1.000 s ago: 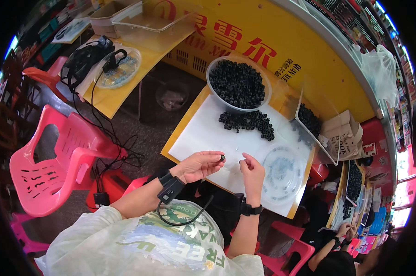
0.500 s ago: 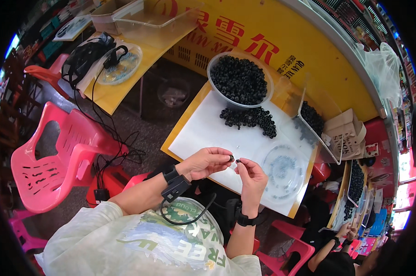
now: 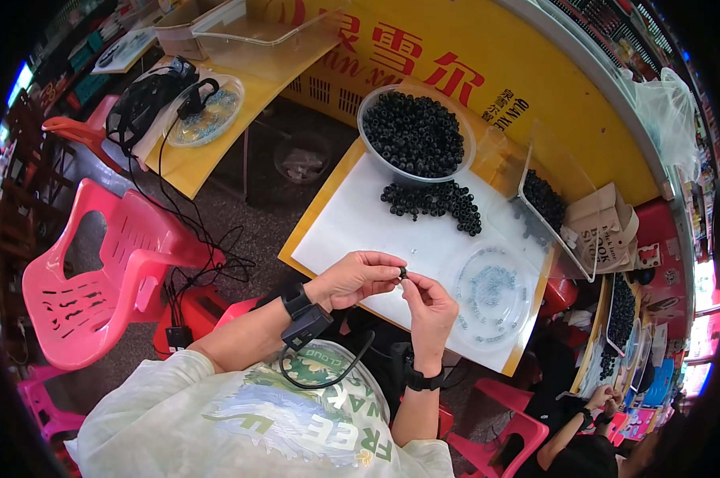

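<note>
My left hand [image 3: 361, 280] pinches a small black ring-shaped part [image 3: 402, 272] between thumb and fingertips, above the near edge of the white sheet [image 3: 336, 227]. From the right, the closed fingertips of my right hand [image 3: 430, 309] meet this part; whatever they hold is too small to make out. Beyond my hands lies a loose pile of similar black parts [image 3: 448, 204]. Behind it stands a clear bowl [image 3: 412, 180] heaped with more of them. A shallow clear round dish [image 3: 465, 333] with tiny pale-blue pieces [image 3: 491, 287] rests right of my hands.
A clear bin [image 3: 563, 247] with black parts stands at the table's right edge, beside a paper bag [image 3: 605, 227]. Pink chairs [image 3: 105, 279] and dark cables [image 3: 197, 239] are at left. Another person's hands [image 3: 603, 398] work at a table lower right.
My right hand has moved slightly left, bringing its fingertips against the black part in my left hand. Before, a small gap separated the two hands. The view has shifted a little.
</note>
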The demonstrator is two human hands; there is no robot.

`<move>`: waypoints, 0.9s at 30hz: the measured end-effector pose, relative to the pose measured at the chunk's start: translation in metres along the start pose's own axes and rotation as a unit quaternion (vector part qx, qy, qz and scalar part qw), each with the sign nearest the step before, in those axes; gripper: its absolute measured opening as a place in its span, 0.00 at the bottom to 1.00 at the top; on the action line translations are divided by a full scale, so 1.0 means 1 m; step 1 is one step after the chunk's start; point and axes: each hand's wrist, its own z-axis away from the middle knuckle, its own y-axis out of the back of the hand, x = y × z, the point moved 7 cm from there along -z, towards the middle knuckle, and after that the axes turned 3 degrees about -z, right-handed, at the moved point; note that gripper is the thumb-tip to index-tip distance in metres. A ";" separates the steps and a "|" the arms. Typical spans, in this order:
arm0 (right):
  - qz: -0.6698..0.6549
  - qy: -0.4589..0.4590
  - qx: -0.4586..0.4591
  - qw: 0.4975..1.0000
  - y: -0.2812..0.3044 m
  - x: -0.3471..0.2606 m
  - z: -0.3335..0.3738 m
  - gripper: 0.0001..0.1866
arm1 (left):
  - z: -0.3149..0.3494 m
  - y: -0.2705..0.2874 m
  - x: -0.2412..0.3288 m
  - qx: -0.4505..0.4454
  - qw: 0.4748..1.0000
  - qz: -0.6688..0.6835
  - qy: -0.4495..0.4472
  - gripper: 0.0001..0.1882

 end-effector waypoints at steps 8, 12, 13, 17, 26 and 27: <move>-0.030 0.010 0.044 0.999 -0.005 0.009 0.010 0.07 | -0.001 0.002 -0.003 -0.007 1.000 0.006 -0.004 0.12; -0.003 0.033 -0.002 0.999 -0.002 0.016 0.008 0.09 | -0.001 0.005 -0.008 -0.025 1.000 0.001 0.008 0.14; 0.000 0.039 -0.013 0.999 -0.001 0.015 0.006 0.10 | 0.000 0.006 -0.009 -0.035 0.999 0.000 0.012 0.15; 0.050 0.065 -0.117 0.990 -0.003 0.007 0.001 0.14 | 0.007 -0.004 -0.009 -0.086 0.995 0.017 0.052 0.25; 0.149 0.163 -0.097 0.970 -0.013 -0.007 0.015 0.13 | 0.009 -0.004 -0.026 -0.126 0.987 0.054 0.078 0.28; 0.160 0.168 -0.089 0.969 -0.013 -0.007 0.015 0.13 | 0.008 -0.002 -0.029 -0.117 0.988 0.068 0.074 0.28</move>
